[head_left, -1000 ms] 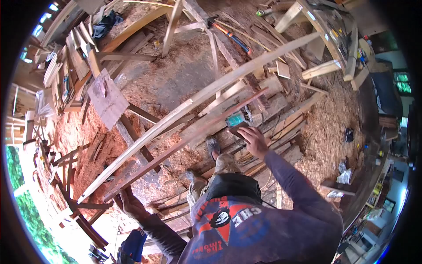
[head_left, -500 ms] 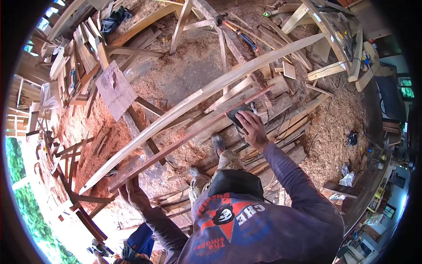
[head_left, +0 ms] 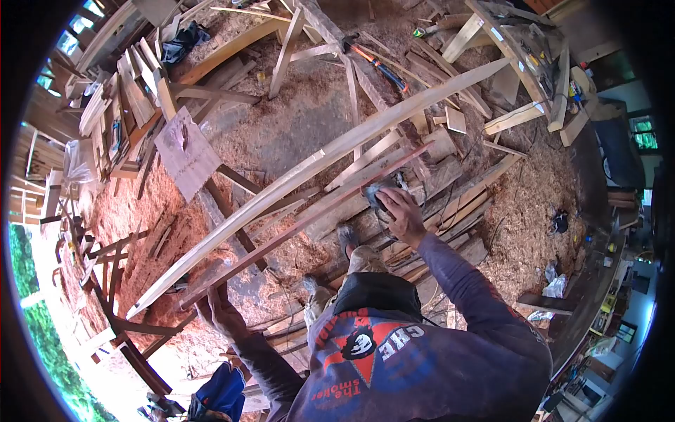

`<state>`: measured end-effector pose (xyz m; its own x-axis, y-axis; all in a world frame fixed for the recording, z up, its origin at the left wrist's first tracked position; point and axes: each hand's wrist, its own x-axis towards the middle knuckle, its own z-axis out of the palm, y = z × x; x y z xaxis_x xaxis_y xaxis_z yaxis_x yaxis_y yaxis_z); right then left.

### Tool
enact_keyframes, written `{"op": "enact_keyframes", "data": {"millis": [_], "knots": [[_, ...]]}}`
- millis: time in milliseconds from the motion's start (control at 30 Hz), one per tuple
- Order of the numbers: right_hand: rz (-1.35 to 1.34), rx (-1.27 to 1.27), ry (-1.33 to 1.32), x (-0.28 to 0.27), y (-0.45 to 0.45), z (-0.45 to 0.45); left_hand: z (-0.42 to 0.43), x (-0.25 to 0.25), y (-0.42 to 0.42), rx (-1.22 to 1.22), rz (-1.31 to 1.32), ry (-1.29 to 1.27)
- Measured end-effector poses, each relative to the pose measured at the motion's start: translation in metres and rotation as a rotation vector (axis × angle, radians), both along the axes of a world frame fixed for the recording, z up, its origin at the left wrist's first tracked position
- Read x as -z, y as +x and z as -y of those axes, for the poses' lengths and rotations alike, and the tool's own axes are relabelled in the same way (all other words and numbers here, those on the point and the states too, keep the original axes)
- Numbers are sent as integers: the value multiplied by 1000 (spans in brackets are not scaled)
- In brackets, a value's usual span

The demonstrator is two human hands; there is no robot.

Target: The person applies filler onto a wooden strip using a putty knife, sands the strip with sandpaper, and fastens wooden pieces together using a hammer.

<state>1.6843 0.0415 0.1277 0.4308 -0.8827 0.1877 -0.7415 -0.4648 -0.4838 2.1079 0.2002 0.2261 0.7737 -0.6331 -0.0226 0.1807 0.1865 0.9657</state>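
We're mid-surfacing on the strip (head_left: 274, 243), by our read: right hand (head_left: 399, 207) gripping the tool (head_left: 373, 195), left hand (head_left: 221, 313) gripping the strip's near end from below. Strip runs diagonally from the left hand, past the tool, to beyond the right hand. Pale beam (head_left: 322, 155) lies on the far side of the strip, roughly alongside; cord and loose boards (head_left: 457, 169) near the right hand. Tool sits right by the strip's edge; the hand hides its base, so we can't tell if it's touching.

Next move calls for the tool squared to the strip, light even pressure, left hand stopping any roll or slide. Main risks: strip flexing under load, a tilted tool gouging it, cord snagging on the boards.
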Motion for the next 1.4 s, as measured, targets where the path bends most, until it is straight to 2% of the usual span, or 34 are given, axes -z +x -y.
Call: {"op": "enact_keyframes", "data": {"millis": [100, 267, 800, 900, 1000, 1233, 1400], "knots": [[-35, -82, 13, -7, -1, -7, 4, -5, 1, -10, 6, -3], [-3, -59, -46, -34, 25, -6, 4, -8, 1, 30, 9, -21], [-30, -36, 40, -18, 37, -38, -12, 1, -9, 2, -36, -34], [-70, -156, 43, -21, 38, -53, -9, -3, -8, 16, 0, -58], [1, -25, -56, -52, 49, -52, -14, -4, -5, 51, -9, -50], [7, -67, -105, -35, 67, -45, -18, -9, -9, 80, 15, -84], [57, -34, -128, -46, 69, -53, -20, -16, -13, 112, 41, -82]]}}
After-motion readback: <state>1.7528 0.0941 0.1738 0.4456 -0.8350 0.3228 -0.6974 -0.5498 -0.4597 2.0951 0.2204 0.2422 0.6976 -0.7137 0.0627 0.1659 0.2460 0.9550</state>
